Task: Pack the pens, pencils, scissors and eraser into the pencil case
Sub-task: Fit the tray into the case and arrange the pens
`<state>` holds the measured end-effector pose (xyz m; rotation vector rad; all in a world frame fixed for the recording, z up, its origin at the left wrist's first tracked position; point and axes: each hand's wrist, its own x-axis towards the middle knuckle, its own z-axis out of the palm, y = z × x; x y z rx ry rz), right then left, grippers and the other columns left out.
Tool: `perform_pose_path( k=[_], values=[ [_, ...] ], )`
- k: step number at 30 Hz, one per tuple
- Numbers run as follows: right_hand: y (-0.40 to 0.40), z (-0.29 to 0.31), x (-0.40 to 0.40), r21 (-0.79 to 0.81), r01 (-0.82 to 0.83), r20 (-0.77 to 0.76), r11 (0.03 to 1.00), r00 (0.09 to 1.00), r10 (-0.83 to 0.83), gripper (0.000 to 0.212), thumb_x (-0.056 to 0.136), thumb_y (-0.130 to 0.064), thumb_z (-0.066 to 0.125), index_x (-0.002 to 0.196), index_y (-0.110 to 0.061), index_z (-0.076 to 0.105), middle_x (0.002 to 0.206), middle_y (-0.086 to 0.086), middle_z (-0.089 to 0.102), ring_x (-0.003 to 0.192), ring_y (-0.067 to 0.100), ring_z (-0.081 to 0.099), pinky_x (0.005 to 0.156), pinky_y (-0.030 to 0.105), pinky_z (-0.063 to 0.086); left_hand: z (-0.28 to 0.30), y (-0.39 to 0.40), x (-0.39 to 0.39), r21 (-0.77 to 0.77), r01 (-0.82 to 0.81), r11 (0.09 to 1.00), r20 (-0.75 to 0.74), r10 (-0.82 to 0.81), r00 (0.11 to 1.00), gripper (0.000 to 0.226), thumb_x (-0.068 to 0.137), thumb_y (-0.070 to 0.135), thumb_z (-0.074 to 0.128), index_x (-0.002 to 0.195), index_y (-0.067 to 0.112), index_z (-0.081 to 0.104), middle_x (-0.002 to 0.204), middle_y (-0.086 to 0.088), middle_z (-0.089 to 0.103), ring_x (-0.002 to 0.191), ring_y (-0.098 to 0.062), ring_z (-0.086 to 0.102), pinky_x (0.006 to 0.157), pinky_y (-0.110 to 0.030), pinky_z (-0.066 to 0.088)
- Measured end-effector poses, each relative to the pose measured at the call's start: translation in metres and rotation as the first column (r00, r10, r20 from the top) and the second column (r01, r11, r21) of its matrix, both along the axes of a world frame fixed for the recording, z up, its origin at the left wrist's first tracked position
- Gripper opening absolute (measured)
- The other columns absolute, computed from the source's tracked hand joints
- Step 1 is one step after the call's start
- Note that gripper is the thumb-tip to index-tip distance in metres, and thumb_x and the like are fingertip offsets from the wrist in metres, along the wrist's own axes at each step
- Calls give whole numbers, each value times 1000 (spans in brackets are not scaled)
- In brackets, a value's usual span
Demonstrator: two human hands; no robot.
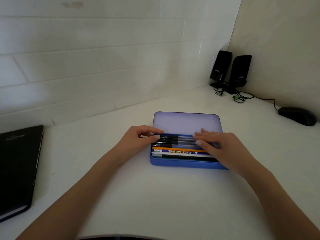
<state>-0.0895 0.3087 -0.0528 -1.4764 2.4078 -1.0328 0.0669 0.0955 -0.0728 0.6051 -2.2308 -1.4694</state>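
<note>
A blue pencil case [181, 164] lies open on the white desk, its lid [186, 122] standing up at the back. Inside, several black-tipped clear pens [174, 140] lie side by side at the back. In front of them lie an orange pencil [180, 149] and patterned pencils [178, 152]. My left hand [140, 138] rests at the case's left end, fingertips touching the pen tips. My right hand [220, 146] lies flat over the right part of the pens, fingers extended. Scissors and eraser are not visible.
A black notebook [19, 168] lies at the desk's left edge. Two black speakers [230, 70] with cables stand in the back right corner. A black mouse [297, 116] sits at the far right. White walls border the desk behind and to the right.
</note>
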Motion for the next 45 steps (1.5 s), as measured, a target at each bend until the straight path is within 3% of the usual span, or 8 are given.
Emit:
perform_pose_path(
  k=[7,13,20,23,29,35,39,45],
  values=[
    [-4,-5,3,27,-40,-42,999,998,41,22,89,-34,56,107,-36,68,123,-19,60,126,-11,34,103,15,31,-1,0,0,2,-1,1000,-7,1,1000,14,83,22,69,91,31,75,97,-11,72,95,-28,66,93,-39,49],
    [-4,-2,6,56,-19,-75,998,997,23,36,89,-35,54,125,-31,56,126,-29,42,120,-16,28,105,9,20,0,0,1,18,-6,1000,3,6,1000,14,86,25,65,95,30,75,99,-7,73,100,-27,65,98,-45,48],
    [3,5,-2,-51,-14,31,999,999,15,25,89,-29,56,112,-29,66,120,-24,53,120,-13,39,96,-5,23,5,0,2,47,17,999,16,-18,1000,18,83,23,68,98,32,74,98,-11,71,97,-25,66,95,-40,48],
    [9,10,-10,-96,59,-30,994,998,-62,21,87,-33,58,92,-26,76,112,-21,59,113,-5,51,96,9,35,5,-1,3,35,40,999,45,-41,998,24,80,18,71,99,33,73,91,-8,68,84,-15,65,87,-31,50],
    [3,-1,-13,-16,23,-201,1000,979,-25,14,76,-18,73,87,-27,76,89,-20,61,89,6,56,81,22,46,8,-1,2,53,64,997,46,-66,997,30,79,9,72,100,31,72,78,9,63,68,-1,63,69,-12,46],
    [-1,-3,-12,-18,-12,-260,1000,966,7,10,74,-16,74,79,-24,77,75,-19,61,74,2,55,68,13,42,8,-1,4,81,59,995,51,-64,997,32,84,4,62,100,30,73,78,13,67,79,-4,63,82,-21,47],
    [-1,-5,-10,14,-13,-239,1000,971,16,12,76,-14,72,76,-25,73,74,-20,61,76,2,55,67,14,40,8,0,5,132,71,989,20,-75,997,28,90,6,55,103,24,73,103,-1,73,103,-20,65,99,-36,48],
    [-1,-1,-6,-18,8,-18,1000,1000,-9,20,79,-10,69,71,-27,63,72,-10,65,71,4,56,63,7,42,6,-2,4,100,74,992,29,-78,997,25,85,12,63,99,30,73,102,-12,71,99,-24,66,99,-43,46]
  ],
)
